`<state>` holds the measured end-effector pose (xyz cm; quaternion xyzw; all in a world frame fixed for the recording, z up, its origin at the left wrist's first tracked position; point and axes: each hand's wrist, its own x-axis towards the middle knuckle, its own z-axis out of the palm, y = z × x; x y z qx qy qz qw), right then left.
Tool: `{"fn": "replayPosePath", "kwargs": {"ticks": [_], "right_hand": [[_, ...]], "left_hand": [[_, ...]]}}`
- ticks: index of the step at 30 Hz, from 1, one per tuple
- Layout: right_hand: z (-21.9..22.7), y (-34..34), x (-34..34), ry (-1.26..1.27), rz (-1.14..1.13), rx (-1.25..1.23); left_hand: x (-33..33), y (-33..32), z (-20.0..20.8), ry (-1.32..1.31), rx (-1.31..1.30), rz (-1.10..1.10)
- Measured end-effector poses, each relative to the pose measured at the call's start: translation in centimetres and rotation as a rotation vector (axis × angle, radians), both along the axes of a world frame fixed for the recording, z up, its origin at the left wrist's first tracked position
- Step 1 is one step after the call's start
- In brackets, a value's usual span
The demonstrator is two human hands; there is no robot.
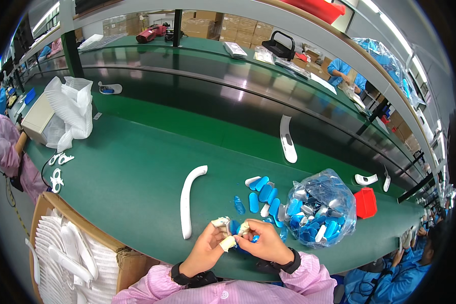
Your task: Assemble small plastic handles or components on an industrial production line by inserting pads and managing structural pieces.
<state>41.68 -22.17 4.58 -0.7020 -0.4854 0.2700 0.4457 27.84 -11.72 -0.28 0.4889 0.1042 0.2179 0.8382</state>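
Close to the table's front edge, my left hand (205,249) and my right hand (264,245) meet around a small blue oval piece (234,226). Pale finger covers sit on several fingertips. Both hands are closed in a pinch on the piece, partly hiding it; more blue shows below the right fingers. Just beyond them lie loose blue ovals (253,202), some with white or silvery sides. A clear plastic bag (329,185) filled with similar pieces stands open on the right. Left of the hands lies a long, curved white plastic part (186,205).
A red bin (366,202) stands beside the bag. White parts, one a curved piece (288,139), rest on the dark conveyor (197,109). At lower left is a cardboard box (114,238) of white parts; white foam wrap (76,109) sits beyond. Co-workers are at both sides.
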Motion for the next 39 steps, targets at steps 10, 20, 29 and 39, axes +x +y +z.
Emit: {"fn": "replayPosePath", "kwargs": {"ticks": [10, 20, 29, 39], "right_hand": [[0.5, -2.5, 1.9, -0.708, -0.287, 0.231], [2.5, -2.0, 1.8, -0.616, 0.16, -0.062], [1.6, 1.5, 2.1, 0.484, -0.02, 0.116], [-0.1, 1.8, 3.4, 0.864, -0.041, 0.158]], "left_hand": [[-0.1, 2.4, 1.6, 0.068, -0.06, 0.221], [-0.2, 1.7, 1.6, -0.007, -0.071, 0.136], [-0.7, 1.4, 1.0, 0.113, 0.15, 0.108], [-0.6, 2.6, 1.7, 0.073, 0.307, 0.456]]}}
